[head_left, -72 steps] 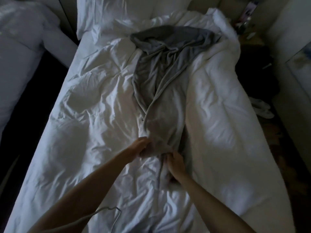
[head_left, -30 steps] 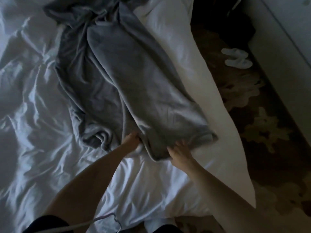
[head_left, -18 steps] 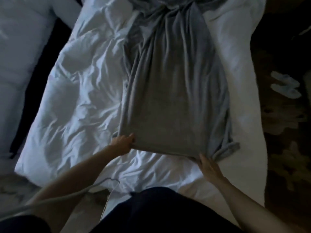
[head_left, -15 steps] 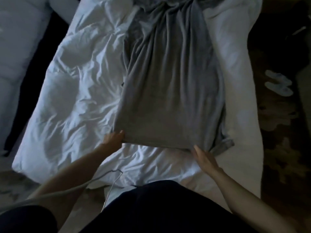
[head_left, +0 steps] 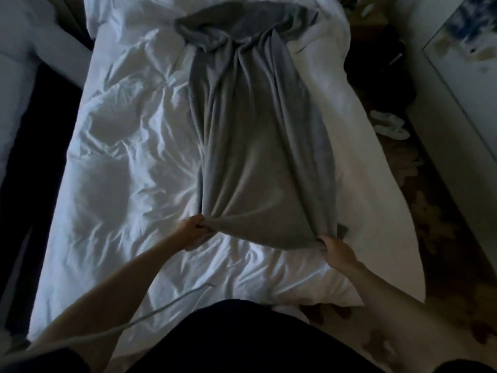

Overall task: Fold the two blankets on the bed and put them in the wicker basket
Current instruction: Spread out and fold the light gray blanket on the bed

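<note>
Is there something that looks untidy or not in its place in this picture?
Yes. The far end of the grey blanket is still bunched and twisted near the head of the bed, and a pair of white slippers lies loose on the floor at the right.

Dim, bluish room light, soft sheen on white duvet (head_left: pixel 129 162); murky shadowed edges, wide-angle bowing, slight softness

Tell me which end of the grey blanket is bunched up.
The far end of the grey blanket, near the head of the white-sheeted bed; the near end is stretched between both hands.
</note>
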The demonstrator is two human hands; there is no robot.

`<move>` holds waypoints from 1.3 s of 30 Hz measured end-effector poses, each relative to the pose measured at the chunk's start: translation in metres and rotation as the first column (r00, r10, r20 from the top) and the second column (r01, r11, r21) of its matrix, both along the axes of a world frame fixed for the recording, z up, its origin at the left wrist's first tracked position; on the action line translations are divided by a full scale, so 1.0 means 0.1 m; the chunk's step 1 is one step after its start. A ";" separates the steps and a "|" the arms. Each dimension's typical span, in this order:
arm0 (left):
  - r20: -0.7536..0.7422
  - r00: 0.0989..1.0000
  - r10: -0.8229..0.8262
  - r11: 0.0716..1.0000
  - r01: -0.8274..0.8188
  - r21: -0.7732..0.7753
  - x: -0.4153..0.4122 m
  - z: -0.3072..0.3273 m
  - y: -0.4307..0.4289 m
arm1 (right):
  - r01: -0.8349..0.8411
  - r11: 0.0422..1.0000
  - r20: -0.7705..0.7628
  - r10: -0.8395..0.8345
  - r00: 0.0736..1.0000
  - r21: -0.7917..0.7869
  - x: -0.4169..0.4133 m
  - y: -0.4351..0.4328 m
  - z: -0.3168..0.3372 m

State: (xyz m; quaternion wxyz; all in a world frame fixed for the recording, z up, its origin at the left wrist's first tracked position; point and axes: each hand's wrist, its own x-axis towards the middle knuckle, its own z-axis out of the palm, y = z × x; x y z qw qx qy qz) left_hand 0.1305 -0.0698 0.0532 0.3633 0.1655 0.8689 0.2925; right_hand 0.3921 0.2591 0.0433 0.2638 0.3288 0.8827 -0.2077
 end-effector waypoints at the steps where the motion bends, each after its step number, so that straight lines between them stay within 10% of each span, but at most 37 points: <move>1: 0.031 0.994 -0.108 0.989 0.110 -0.103 0.02 -0.09 -0.13 | 0.046 0.999 0.030 -0.046 0.998 -0.001 0.03 -0.08 -0.06; 6: 0.004 0.887 -0.461 0.790 0.413 -0.453 0.02 -0.26 -0.57 | 0.045 0.999 0.058 -0.045 0.997 0.002 -0.08 -0.37 -0.28; 12: -0.192 0.963 0.188 0.902 -0.247 -0.355 -0.40 0.14 -0.50 | 0.403 0.907 -0.173 -0.419 0.891 -0.120 -0.94 -0.21 0.09; 16: -0.208 0.724 0.658 0.751 -0.611 0.249 -1.58 1.53 0.08 | 0.546 0.787 -0.593 -0.594 0.544 -0.289 -2.05 0.45 1.51; 20: -0.211 0.499 0.841 0.387 -0.281 0.878 -2.24 4.20 0.79 | 0.426 0.846 -0.934 -0.357 0.005 -0.321 -2.92 0.93 4.02; 23: -0.194 0.400 0.896 0.208 0.007 0.978 -2.23 5.68 0.93 | 0.332 0.879 -0.896 -0.197 -0.398 -0.341 -3.03 0.91 5.58; 26: -0.237 0.329 0.914 0.206 0.125 0.970 -2.23 6.35 0.92 | 0.338 0.896 -0.855 -0.080 -0.512 -0.286 -2.96 0.84 6.28; 32: -0.753 0.202 0.627 0.722 0.212 0.658 -2.35 5.91 0.82 | 0.410 0.912 -0.945 0.143 -0.293 0.011 -2.95 0.90 5.71; 35: -0.961 0.211 0.180 0.965 0.151 0.214 -2.45 5.03 0.76 | 0.386 0.897 -0.977 0.202 0.071 0.214 -2.96 1.10 4.76; 39: -0.887 0.385 -0.254 0.962 0.196 -0.191 -2.34 3.46 0.72 | 0.229 0.902 -0.775 0.160 0.611 0.366 -2.81 1.21 3.14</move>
